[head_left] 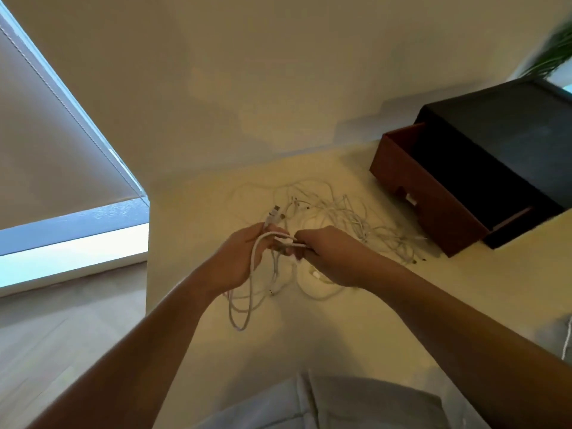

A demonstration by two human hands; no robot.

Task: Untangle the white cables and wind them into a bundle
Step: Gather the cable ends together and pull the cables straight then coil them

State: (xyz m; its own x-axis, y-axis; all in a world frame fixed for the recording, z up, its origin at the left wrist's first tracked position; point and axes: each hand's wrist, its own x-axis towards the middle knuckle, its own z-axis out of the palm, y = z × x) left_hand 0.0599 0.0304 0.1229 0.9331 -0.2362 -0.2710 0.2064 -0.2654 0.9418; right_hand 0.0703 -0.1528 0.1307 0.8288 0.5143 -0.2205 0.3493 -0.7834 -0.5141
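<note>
A tangle of thin white cables (334, 212) lies on the pale table (192, 243) beyond my hands. My left hand (241, 258) grips a looped white cable (247, 292) whose long loops hang down toward the table, with a USB plug (274, 213) sticking up past its fingers. My right hand (328, 255) pinches the same cable strands just to the right, its fingers curled over them. The two hands almost touch above the table. More white cable (322, 286) trails under my right wrist.
A dark box (501, 144) with a reddish-brown drawer (427, 196) pulled open stands at the table's back right. The table's left edge drops to a wooden floor (62, 335). A window with a blind (55, 144) is at left. A plant (554, 54) shows at top right.
</note>
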